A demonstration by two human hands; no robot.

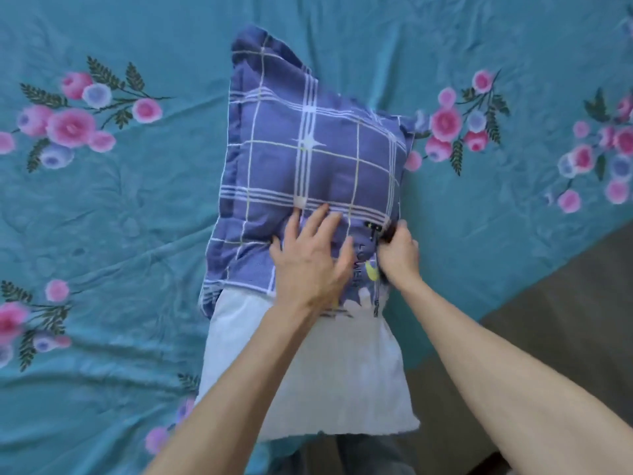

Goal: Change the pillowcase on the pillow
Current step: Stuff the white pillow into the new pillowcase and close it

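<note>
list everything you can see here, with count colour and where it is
pillowcase: one, blue plaid with white lines, over the far part of the pillow, mid-frame
pillow: one, white, on the sheet, near end bare and sticking out of the pillowcase
sheet: one, teal with pink and blue flowers, under everything
floor: grey-brown, lower right past the sheet's edge
left hand: one, fingers spread flat on the pillowcase
right hand: one, gripping the pillowcase's right edge
</note>
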